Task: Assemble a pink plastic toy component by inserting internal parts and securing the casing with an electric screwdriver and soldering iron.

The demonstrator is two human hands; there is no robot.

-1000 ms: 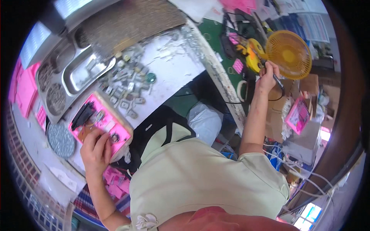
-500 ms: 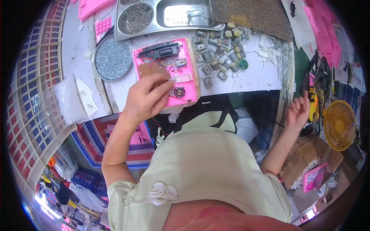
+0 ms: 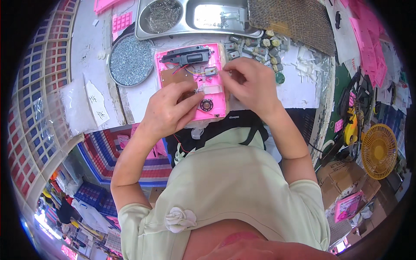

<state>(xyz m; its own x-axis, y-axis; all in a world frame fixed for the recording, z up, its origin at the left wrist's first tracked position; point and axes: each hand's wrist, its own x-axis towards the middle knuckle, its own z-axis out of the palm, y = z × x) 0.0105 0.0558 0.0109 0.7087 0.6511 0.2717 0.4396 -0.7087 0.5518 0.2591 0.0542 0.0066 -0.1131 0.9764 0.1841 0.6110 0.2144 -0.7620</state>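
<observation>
A pink plastic housing (image 3: pixel 218 97) lies open on the bench in front of me. Inside it are a black plastic mechanism (image 3: pixel 184 56), a brown board (image 3: pixel 170 77), a small motor (image 3: pixel 210 72) with thin wires, a white plastic piece (image 3: pixel 213 89) and a round black speaker (image 3: pixel 206 105). My left hand (image 3: pixel 170 109) rests over the housing's left side, fingers closed beside the white piece; what they pinch is too small to make out. At the right edge, near the motor, my right hand (image 3: pixel 255 86) has its fingertips pinched together. Its curled fingers hide whatever is between them.
A round dish of small metal screws (image 3: pixel 131 60) stands left of the housing. Behind is a metal tray (image 3: pixel 200 31) with springs. Several small motors (image 3: pixel 274 47) and white plastic parts (image 3: pixel 305 65) lie to the right. A yellow fan (image 3: pixel 379 151) stands at far right.
My right hand has come in from the far right, near the yellow tool, to the housing's right edge. My left hand stays at the white piece. The whole view has shifted slightly.
</observation>
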